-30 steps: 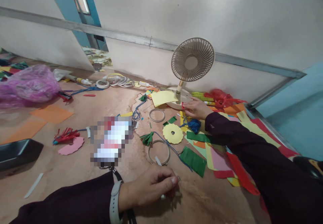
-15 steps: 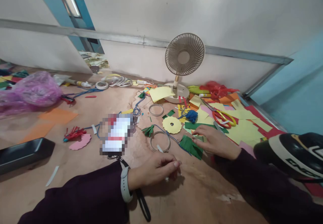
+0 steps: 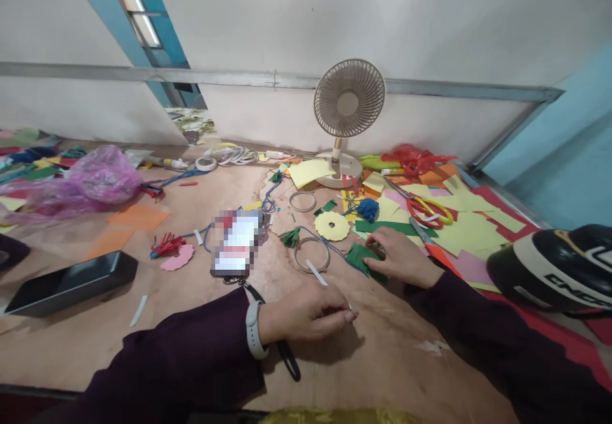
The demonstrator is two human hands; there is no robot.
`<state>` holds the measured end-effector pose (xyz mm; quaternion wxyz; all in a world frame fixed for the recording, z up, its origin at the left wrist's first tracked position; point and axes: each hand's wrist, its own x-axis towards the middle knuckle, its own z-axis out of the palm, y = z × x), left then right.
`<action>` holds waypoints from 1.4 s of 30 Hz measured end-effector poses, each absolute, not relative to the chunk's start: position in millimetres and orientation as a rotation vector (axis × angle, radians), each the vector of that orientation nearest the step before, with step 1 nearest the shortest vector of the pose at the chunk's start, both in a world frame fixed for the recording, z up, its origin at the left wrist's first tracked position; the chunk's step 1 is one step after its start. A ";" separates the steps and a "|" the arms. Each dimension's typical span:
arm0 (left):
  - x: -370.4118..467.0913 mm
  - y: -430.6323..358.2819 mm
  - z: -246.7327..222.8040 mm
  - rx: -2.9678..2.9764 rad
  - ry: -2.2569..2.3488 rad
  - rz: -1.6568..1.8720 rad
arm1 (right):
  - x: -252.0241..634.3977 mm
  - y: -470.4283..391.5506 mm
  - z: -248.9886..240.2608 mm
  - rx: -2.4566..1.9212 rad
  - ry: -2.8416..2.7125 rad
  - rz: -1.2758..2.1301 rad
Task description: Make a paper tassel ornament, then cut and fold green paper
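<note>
So the right hand is loosely open, fingers spread over the green paper, which lies on the table just right of the nearer of 2 rings. Left hand is curled, fingertips bunched; honestly can't tell if it's pinching anything. White strip crosses that ring, yellow disc sits just beyond.

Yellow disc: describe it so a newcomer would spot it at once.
Find the fan at the back. Between it and the left hand lies the yellow disc. Unlike the yellow sheets nearby, it has a scalloped edge and a central hole.
</note>
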<state>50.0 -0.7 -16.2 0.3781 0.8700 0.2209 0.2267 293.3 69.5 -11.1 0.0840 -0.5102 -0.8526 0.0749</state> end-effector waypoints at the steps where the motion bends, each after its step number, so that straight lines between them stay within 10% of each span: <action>1: 49.8 -1.1 -15.9 2.236 0.561 0.571 | 292.3 68.9 -11.4 -1.531 -2.543 0.222; 25: 51.9 8.0 -23.3 2.043 0.643 0.474 | 321.5 85.4 -5.3 -1.564 -2.167 0.889; 42: 58.9 6.2 -33.8 0.780 0.741 0.659 | 284.9 48.8 2.7 -1.121 -1.872 2.128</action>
